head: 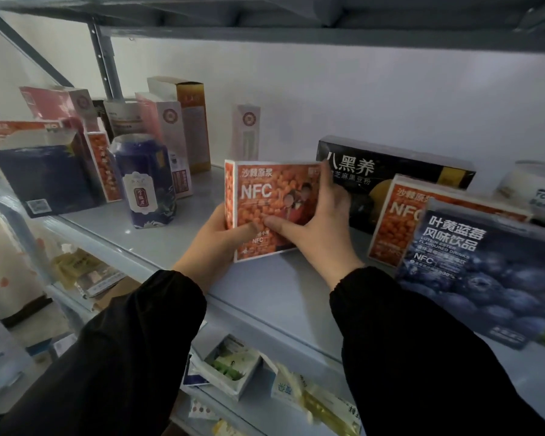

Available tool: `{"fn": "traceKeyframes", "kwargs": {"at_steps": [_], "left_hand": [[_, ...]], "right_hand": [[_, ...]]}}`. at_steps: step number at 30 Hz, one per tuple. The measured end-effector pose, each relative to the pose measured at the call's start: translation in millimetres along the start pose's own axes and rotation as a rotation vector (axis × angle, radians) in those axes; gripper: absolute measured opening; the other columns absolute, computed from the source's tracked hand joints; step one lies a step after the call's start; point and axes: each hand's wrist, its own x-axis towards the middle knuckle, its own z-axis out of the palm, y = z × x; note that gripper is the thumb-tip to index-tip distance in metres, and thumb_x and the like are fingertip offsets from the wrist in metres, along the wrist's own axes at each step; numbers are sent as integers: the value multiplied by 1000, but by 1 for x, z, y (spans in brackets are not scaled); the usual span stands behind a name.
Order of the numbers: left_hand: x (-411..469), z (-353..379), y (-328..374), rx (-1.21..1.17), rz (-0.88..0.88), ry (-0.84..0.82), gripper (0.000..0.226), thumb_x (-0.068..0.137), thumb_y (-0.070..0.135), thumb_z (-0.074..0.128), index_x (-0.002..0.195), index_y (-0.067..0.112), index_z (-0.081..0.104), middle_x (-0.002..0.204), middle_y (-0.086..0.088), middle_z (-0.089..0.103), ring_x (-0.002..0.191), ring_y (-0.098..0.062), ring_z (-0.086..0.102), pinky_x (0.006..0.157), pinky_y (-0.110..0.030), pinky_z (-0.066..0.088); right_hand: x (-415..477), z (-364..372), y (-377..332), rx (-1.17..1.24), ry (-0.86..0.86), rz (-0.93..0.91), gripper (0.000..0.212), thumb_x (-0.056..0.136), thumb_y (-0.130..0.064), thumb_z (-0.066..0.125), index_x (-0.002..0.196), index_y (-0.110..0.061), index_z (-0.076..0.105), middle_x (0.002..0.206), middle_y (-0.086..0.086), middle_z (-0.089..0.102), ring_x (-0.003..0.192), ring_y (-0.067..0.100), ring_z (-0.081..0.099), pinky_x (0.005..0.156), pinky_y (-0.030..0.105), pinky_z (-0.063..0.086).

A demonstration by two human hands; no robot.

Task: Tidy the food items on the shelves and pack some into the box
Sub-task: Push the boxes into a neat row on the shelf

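An orange NFC box (265,196) stands upright on the grey shelf (158,237), held between both hands. My left hand (216,243) grips its lower left corner, thumb on the front. My right hand (320,228) clasps its right edge, thumb pressed on the front and fingers reaching over the top right corner. A second orange NFC box (397,221) leans to the right, partly behind a blue blueberry drink box (482,272). A long black box (384,171) stands behind them.
At the left stand a blue tin (143,184), a dark blue box (44,180) and several tall cartons (183,121). A slim white carton (246,130) stands against the back wall. A white tub (538,184) sits far right. Loose packets fill the shelf below (230,366).
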Motion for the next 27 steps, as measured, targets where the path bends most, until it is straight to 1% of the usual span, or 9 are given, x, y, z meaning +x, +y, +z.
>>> {"fn": "traceKeyframes", "kwargs": {"at_steps": [3, 5, 9, 12, 15, 17, 23, 25, 27], "left_hand": [[4, -2, -5, 57, 1, 81, 55, 75, 9, 76, 128, 13, 61, 118, -15, 75, 109, -35, 73, 97, -55, 58], [5, -1, -7, 111, -27, 116, 66, 66, 19, 79, 129, 11, 62, 117, -16, 75, 109, -36, 73, 99, -59, 56], [3, 0, -4, 172, -73, 112, 67, 60, 25, 79, 125, 17, 63, 111, -11, 77, 104, -33, 75, 97, -60, 57], [0, 0, 1, 221, -81, 43, 64, 60, 23, 79, 121, 18, 64, 105, -6, 79, 100, -27, 76, 97, -57, 58], [-5, 3, 8, 225, -88, -59, 48, 63, 22, 78, 109, 30, 70, 105, -10, 78, 99, -24, 74, 99, -56, 57], [-9, 3, 12, 218, -107, -140, 39, 62, 26, 76, 99, 40, 75, 108, -14, 76, 100, -26, 73, 102, -55, 55], [-8, 6, 11, 333, -117, -300, 61, 60, 42, 77, 120, 35, 67, 114, 0, 77, 107, -23, 73, 104, -55, 52], [-6, 16, 7, 413, -128, -357, 67, 60, 46, 75, 125, 34, 63, 113, 4, 77, 107, -21, 73, 104, -53, 53], [-9, 35, 3, 482, -153, -414, 72, 60, 53, 74, 129, 34, 61, 116, 7, 76, 109, -18, 71, 104, -51, 53]], "right_hand": [[1, -4, -7, -306, 30, -136, 124, 72, -62, 85, 164, -41, 5, 169, 4, 2, 158, 25, 5, 129, 43, 16], [-2, -5, -13, -443, 16, -206, 116, 74, -63, 83, 164, -34, 16, 171, 5, 6, 159, 29, 0, 130, 52, 13], [-13, -4, -21, -505, 134, -302, 97, 72, -54, 87, 151, -18, 43, 155, 15, 38, 154, 38, 20, 126, 58, 23], [-25, -10, -27, -646, 141, -335, 90, 73, -54, 85, 148, -21, 47, 147, 19, 41, 147, 39, 30, 122, 55, 28], [-26, -17, -39, -852, 144, -312, 65, 76, -58, 73, 132, -31, 56, 130, 6, 51, 128, 30, 51, 102, 39, 43], [-25, -20, -47, -1076, 151, -284, 49, 75, -63, 58, 117, -37, 58, 113, -6, 56, 113, 21, 59, 77, 30, 34], [-31, -28, -41, -1104, 7, -112, 58, 75, -58, 59, 128, -38, 50, 115, -3, 54, 107, 25, 56, 66, 29, 34], [-53, -43, -44, -1067, 6, -81, 78, 77, -60, 74, 142, -44, 34, 137, 1, 49, 124, 28, 50, 85, 40, 51], [-83, -62, -49, -1004, 2, -35, 91, 76, -51, 85, 142, -42, 22, 145, 8, 44, 132, 33, 45, 96, 52, 51]]}}
